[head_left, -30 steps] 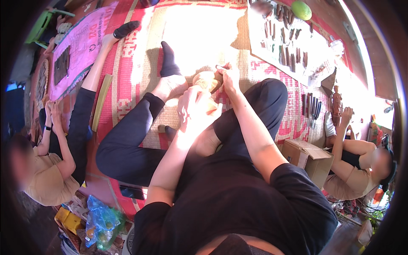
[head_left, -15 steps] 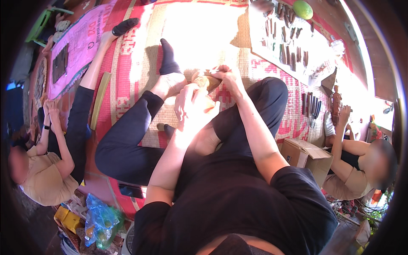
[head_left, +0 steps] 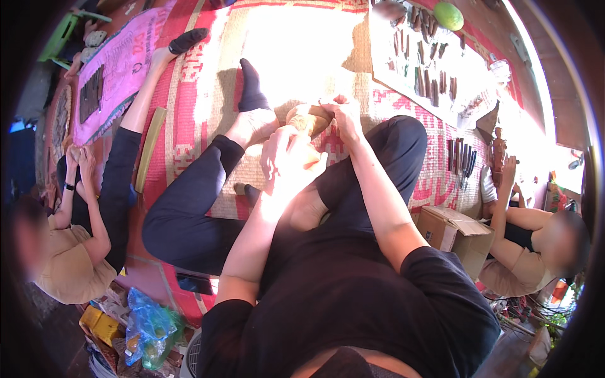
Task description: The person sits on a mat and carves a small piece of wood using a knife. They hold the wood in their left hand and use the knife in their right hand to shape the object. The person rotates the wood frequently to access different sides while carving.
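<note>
Between my bent legs, a tan wooden piece [head_left: 309, 120] with a rounded, bowl-like end is held above the woven mat. Wrapped round its near part is my left hand [head_left: 287, 157], fingers closed on the wood. My right hand [head_left: 345, 120] is closed at the far right side of the piece, its fingers pinched together. What it grips there is too small and too brightly lit to make out.
Carving tools lie in rows on a white sheet [head_left: 400, 94] at the far right, with more handles [head_left: 462, 155] nearer. A cardboard box [head_left: 454, 233] stands by my right knee. Co-workers sit left [head_left: 75, 252] and right [head_left: 529, 252]. A wooden strip [head_left: 150, 151] lies left.
My right hand has shifted slightly right, away from the wooden piece's top, so more of its rounded end shows. The left hand stays almost still.
</note>
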{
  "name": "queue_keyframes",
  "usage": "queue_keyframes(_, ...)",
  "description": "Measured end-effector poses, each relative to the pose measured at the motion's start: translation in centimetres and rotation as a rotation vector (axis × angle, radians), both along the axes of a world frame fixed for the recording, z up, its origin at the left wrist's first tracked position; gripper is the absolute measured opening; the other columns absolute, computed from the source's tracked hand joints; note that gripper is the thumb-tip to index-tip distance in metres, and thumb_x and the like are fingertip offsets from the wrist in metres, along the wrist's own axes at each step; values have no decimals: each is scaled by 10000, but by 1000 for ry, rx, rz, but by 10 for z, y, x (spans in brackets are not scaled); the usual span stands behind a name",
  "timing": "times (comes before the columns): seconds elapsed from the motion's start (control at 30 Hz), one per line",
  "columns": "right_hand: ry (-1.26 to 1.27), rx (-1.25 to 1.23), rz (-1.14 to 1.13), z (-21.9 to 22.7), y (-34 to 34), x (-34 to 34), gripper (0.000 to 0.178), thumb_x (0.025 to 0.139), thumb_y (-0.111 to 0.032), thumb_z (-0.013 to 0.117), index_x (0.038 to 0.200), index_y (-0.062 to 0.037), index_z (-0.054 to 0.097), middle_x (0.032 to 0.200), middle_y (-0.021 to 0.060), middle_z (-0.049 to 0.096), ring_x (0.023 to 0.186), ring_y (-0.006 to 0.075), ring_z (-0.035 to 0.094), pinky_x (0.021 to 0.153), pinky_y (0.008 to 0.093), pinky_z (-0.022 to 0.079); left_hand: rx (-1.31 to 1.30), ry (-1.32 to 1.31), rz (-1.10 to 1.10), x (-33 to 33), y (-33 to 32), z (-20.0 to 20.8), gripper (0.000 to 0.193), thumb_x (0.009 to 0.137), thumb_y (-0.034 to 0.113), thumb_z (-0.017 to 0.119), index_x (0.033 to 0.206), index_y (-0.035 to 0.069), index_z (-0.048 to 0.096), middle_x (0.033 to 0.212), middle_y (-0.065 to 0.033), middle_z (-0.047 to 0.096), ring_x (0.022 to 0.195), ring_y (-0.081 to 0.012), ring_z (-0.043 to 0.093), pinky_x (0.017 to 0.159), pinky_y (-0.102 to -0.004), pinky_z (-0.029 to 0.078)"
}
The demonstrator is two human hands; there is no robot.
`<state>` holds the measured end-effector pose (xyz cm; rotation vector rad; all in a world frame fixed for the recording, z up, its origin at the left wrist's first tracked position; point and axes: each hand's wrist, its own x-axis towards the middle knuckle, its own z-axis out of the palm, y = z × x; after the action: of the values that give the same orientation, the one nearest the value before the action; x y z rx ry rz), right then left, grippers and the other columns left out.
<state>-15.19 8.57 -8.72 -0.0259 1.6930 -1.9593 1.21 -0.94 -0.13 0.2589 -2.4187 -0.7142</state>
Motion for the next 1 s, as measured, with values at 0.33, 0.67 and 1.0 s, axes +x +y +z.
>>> queue_keyframes(0.33, 354, 256, 313, 4, -10, 13, 123, 896, -112, 633, 974, -26, 673, 918, 71, 680, 907, 166, 621, 860, 306, 486, -8, -3, -20, -1, 1, 2, 438, 637, 252, 863, 988, 105, 647, 1006, -104, 570, 904, -307, 628, 769, -435, 546)
queue_keyframes(0.67, 427, 269, 268, -6, 19, 6, 111, 870, -2, 626, 923, -4, 724, 842, 63, 704, 834, 136, 650, 795, 280, 512, 1, 84, -20, -3, -14, -3, 446, 605, 219, 865, 982, 113, 650, 1014, -85, 571, 889, -280, 614, 739, -415, 528)
queue_keyframes(1.0, 749, 577, 350, 23, -11, 0, 107, 800, -132, 722, 884, -67, 736, 831, 80, 707, 801, 211, 651, 764, 332, 508, 6, 1, -88, -5, -5, 8, 404, 617, 219, 860, 948, 106, 658, 981, -87, 565, 877, -286, 622, 757, -418, 549)
